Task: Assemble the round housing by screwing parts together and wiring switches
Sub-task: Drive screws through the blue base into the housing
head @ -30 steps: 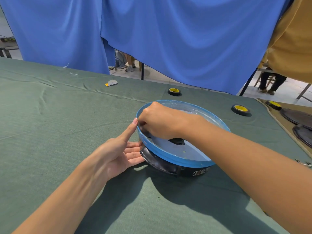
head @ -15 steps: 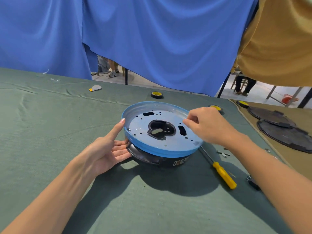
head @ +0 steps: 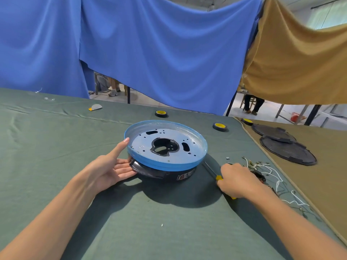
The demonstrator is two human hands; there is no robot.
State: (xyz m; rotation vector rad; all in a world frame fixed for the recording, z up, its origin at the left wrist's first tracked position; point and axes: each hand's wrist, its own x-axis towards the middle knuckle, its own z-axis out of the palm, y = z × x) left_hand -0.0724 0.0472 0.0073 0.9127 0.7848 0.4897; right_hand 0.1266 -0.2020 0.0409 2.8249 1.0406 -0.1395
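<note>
Left hand [head: 112, 167]: flat and relaxed, fingers straight, laid against the left flank of the housing [head: 166, 162], forefinger up along the blue rim; holds nothing, steadies only. Right hand [head: 239, 182]: down on the tabletop [head: 56, 147] to the right of the housing and just apart from it, fingers curled over the yellow handle of the screwdriver [head: 211, 169]; taken as a grip, though the hand hides most of the handle. Screwdriver: long axis runs near-right to far-left, bare shaft out ahead of the knuckles, tip close under the housing's right edge. Housing: mid-tabletop, forward of both hands and between them; blue-rimmed plate [head: 178, 156] faces up over a black base [head: 159, 173], small holes open to the top. Judgement: the right hand is the tool hand, and the driver would need lifting, then swinging left and upright over a hole, with the left hand bracing. Wires [head: 270, 168]: loose heap just beyond the right hand. Outlying: tape rolls [head: 219, 126], black discs [head: 288, 152].
</note>
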